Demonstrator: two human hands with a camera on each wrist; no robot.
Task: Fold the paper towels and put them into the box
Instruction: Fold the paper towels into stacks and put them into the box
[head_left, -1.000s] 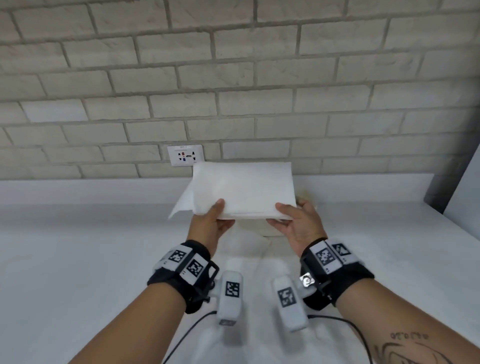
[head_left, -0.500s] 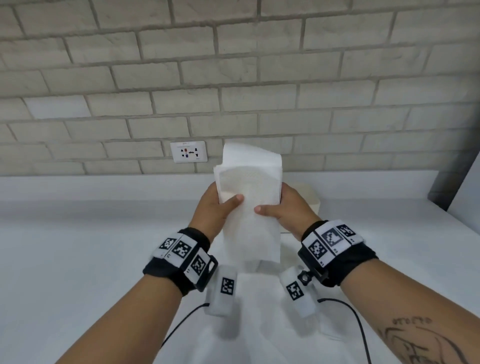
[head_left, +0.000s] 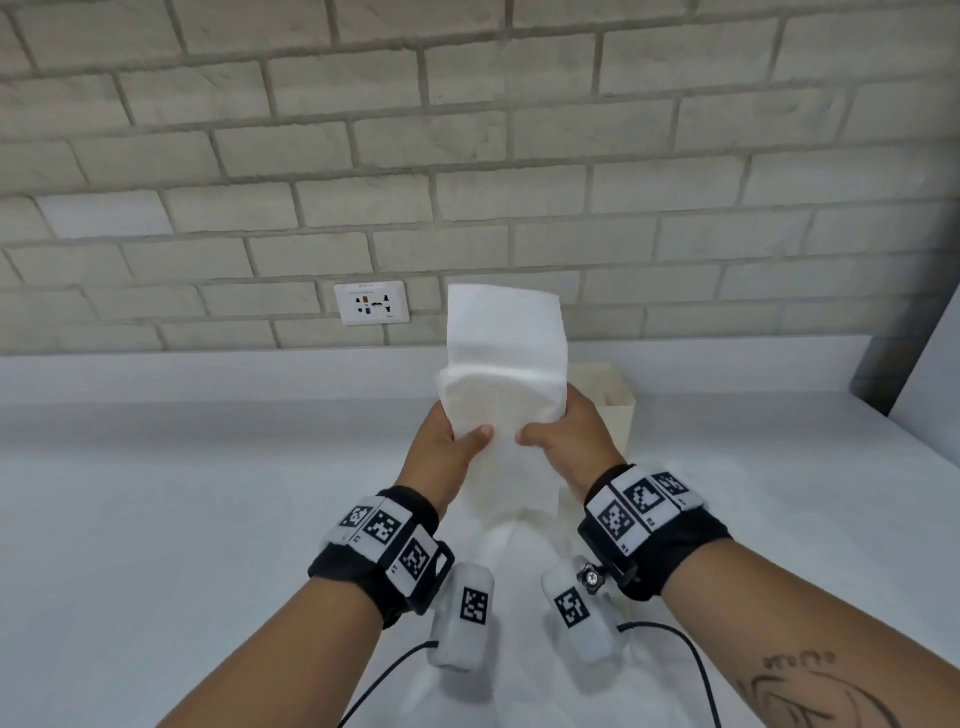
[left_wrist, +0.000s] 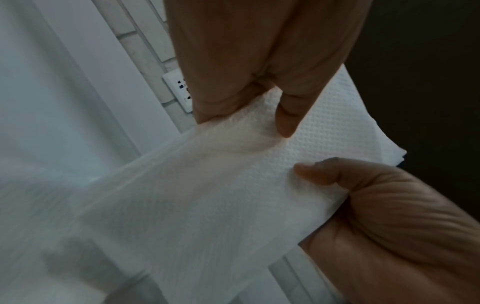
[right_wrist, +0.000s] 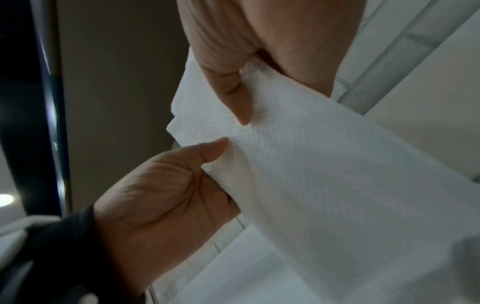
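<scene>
Pinching a folded paper towel (head_left: 506, 364) at frame centre, the left hand (head_left: 441, 452) and right hand (head_left: 569, 441) each kept a closed grip — the towel hid most of the cream box (head_left: 613, 400) behind; a wall socket (head_left: 371, 309) sat upper left above the counter (head_left: 156, 519).

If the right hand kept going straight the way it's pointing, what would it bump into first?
Probably the cream box just behind it. The right hand holds the paper towel and points toward the brick wall, but depth is hard to judge.
</scene>
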